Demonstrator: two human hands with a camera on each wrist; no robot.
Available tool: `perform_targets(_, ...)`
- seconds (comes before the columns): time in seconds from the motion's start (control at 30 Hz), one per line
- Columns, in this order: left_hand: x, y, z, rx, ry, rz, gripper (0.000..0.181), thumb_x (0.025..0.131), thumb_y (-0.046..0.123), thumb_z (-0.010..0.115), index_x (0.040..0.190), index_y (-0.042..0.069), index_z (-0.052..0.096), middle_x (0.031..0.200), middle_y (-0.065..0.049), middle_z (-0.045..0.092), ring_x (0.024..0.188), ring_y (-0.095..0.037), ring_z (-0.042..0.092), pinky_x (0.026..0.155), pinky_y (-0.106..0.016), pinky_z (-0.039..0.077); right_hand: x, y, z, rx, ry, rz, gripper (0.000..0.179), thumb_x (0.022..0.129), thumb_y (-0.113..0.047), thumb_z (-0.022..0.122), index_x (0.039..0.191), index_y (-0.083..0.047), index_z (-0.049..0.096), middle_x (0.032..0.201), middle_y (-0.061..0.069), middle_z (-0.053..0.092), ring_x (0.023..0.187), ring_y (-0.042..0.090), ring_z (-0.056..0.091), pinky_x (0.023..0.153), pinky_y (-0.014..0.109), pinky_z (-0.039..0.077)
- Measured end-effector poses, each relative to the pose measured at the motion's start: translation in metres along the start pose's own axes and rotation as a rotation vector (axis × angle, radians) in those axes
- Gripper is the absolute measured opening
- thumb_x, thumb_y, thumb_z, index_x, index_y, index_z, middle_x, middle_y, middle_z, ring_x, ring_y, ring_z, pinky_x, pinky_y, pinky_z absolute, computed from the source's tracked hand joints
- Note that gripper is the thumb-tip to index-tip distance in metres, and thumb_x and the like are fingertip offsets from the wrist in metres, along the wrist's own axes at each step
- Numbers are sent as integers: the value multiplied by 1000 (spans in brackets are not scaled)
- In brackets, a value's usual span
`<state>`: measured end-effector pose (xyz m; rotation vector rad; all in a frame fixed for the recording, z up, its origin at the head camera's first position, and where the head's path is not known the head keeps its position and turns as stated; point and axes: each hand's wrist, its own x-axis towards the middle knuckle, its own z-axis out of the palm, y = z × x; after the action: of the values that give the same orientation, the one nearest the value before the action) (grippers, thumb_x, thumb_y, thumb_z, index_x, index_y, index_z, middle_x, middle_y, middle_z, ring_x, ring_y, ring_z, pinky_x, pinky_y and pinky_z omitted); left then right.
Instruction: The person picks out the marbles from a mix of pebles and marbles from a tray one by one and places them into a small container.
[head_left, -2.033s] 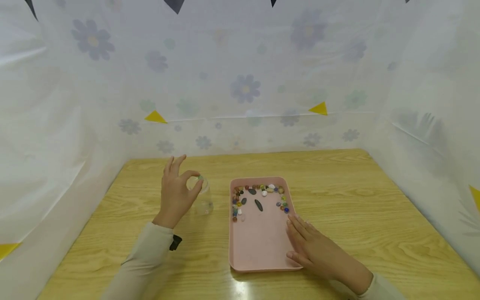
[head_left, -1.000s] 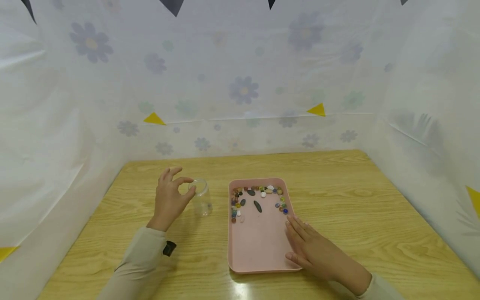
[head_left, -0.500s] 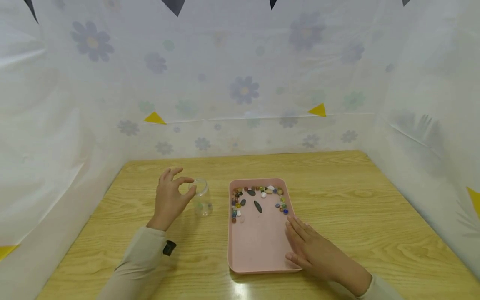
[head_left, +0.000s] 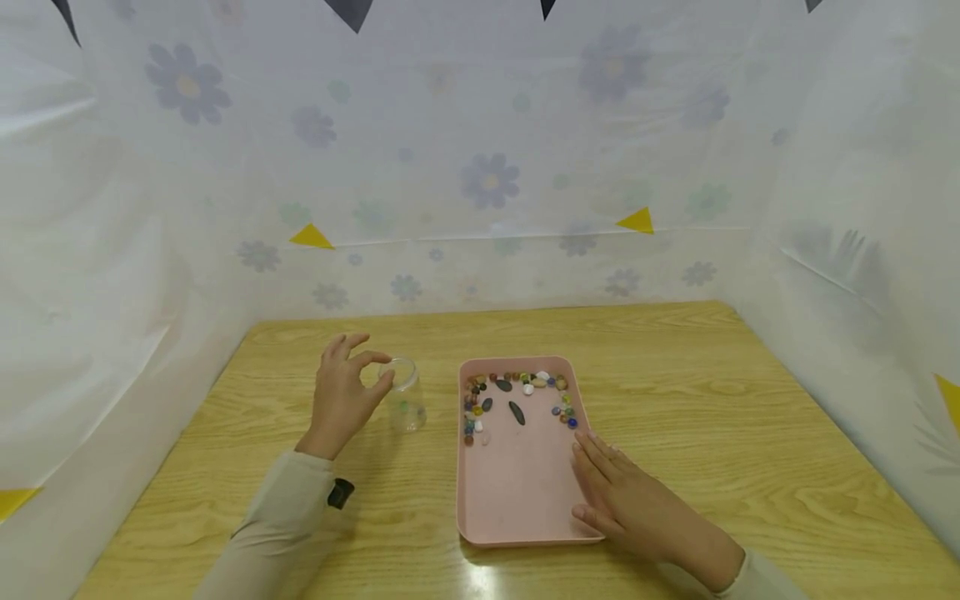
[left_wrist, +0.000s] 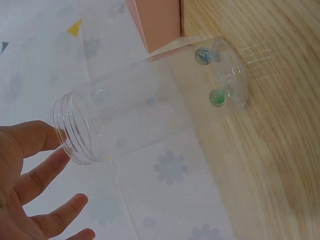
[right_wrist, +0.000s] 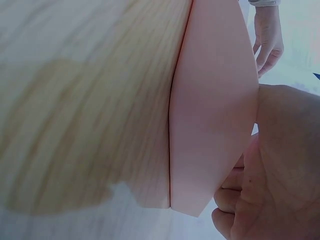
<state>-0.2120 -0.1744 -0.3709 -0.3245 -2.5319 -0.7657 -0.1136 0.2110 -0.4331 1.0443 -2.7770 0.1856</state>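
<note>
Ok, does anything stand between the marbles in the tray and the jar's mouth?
Only the left wall of the tray visibly does. Nothing else shows between the marbles and the lidless jar. The left hand is at the side of its mouth away from the tray; the right hand is at the tray's opposite side.

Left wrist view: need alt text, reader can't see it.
Clear open jar standing on a wooden table, a green marble and a blue-streaked marble at the bottom. The person's left grip is at the jar's threaded mouth; part of a pink tray shows at top.
</note>
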Motion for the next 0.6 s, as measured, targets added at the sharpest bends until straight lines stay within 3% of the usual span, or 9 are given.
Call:
perform_targets(0.17, 1, 4, 2, -50, 28, 65, 19, 83, 10, 74, 100, 3, 73, 137, -21, 48, 136, -46, 28, 107, -66, 23, -1, 1, 0, -1, 8, 0, 67, 99, -46, 46, 139, 7, 43, 149, 24, 34, 136, 36, 36, 111, 15, -10)
perform_targets(0.37, -2, 19, 10, -73, 72, 291, 21, 78, 7, 79, 98, 6, 71, 135, -24, 49, 134, -48, 30, 105, -68, 25, -2, 2, 3, -19, 29, -6, 67, 98, -47, 47, 139, 7, 45, 149, 24, 34, 136, 35, 37, 112, 16, -10)
perform_targets(0.6, -9, 41, 23, 8, 16, 460, 23, 77, 12, 80, 97, 10, 71, 133, -23, 50, 135, -46, 32, 106, -63, 30, -2, 2, 3, 6, -6, 15, 68, 98, -48, 46, 141, 6, 42, 152, 23, 30, 139, 35, 33, 112, 18, -9)
